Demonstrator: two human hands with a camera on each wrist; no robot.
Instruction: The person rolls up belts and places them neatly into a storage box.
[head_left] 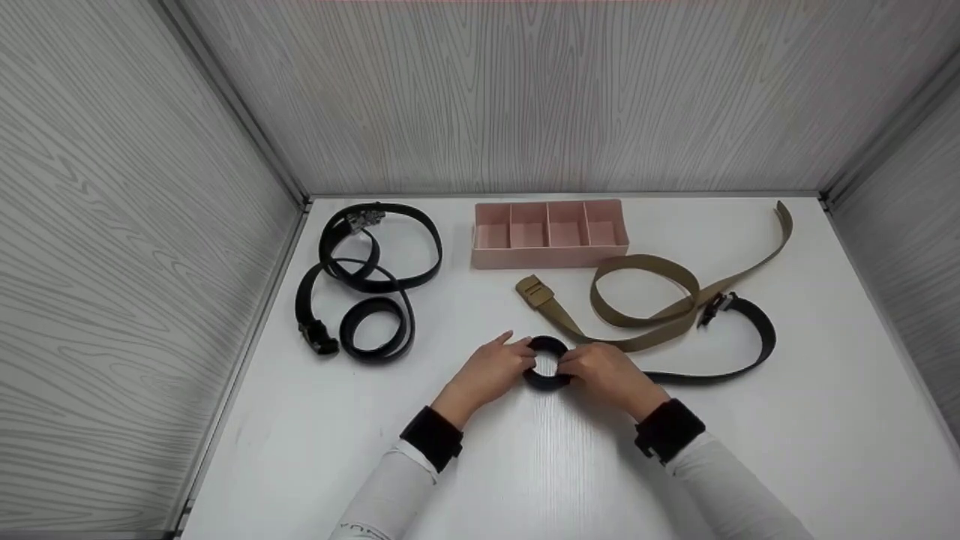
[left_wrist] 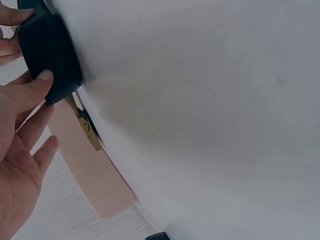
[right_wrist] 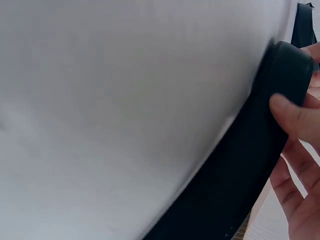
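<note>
A black belt (head_left: 547,384) stands on edge in a rolled ring at the middle of the table, its free length running right to a metal buckle (head_left: 720,302). My left hand (head_left: 491,370) pinches the ring's left side; in the left wrist view the thumb presses the dark strap (left_wrist: 50,55) from outside. From the other side my right hand (head_left: 609,373) grips the roll. The right wrist view shows that thumb on the outer face of the strap (right_wrist: 215,170), with fingers behind it. The inner turns of the roll are mostly hidden by the fingers.
Behind the hands stands a pink tray (head_left: 547,259) with several compartments. A tan webbing belt (head_left: 645,341) lies loosely looped at the right, close to the black belt. More black belts (head_left: 409,283) lie tangled at the left. Grey wood-grain walls (head_left: 487,97) border the white table.
</note>
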